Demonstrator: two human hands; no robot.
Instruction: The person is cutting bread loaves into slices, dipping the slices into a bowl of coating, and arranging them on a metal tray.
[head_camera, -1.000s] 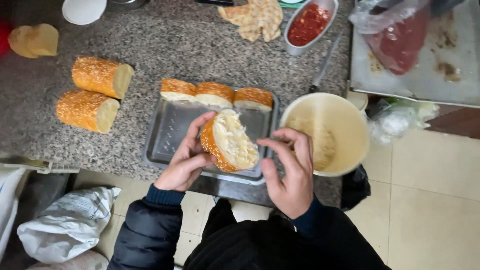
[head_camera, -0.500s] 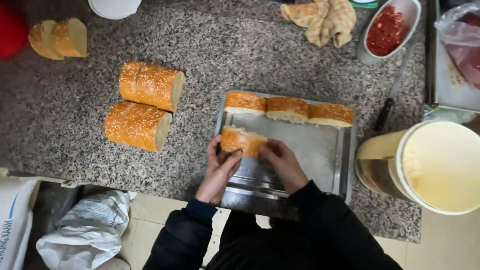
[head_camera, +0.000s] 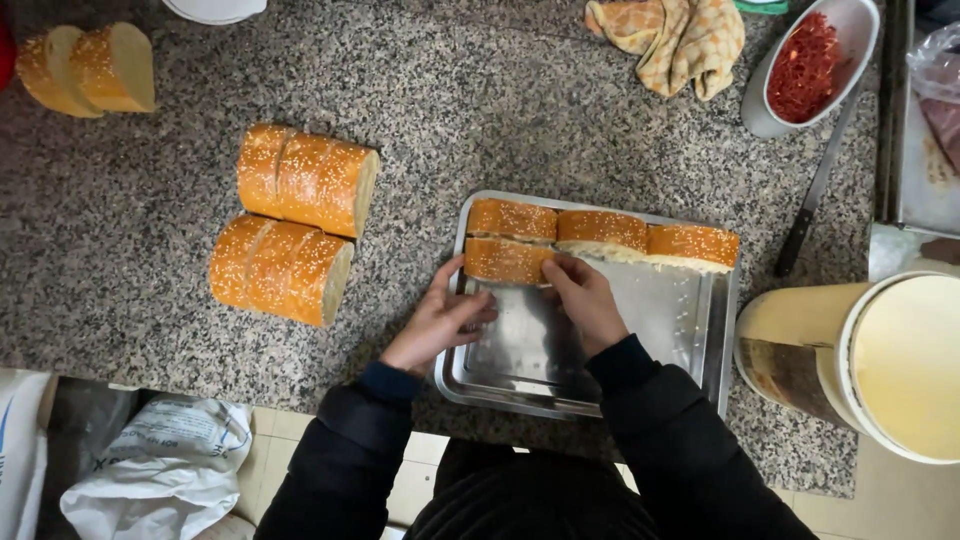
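Gripping sesame bread piece (head_camera: 505, 261) between left hand (head_camera: 440, 320) and right hand (head_camera: 588, 300), apparently resting on steel tray (head_camera: 640, 330).

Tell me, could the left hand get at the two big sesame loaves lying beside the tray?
Probably yes: the left hand rests at the tray edge, and only bare counter lies between it and the sesame loaves.

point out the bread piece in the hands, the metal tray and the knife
bread piece (head_camera: 503, 260), head view, middle of its seeded crust
metal tray (head_camera: 655, 330), head view, bare bottom right of the hands
knife (head_camera: 797, 240), head view, dark handle
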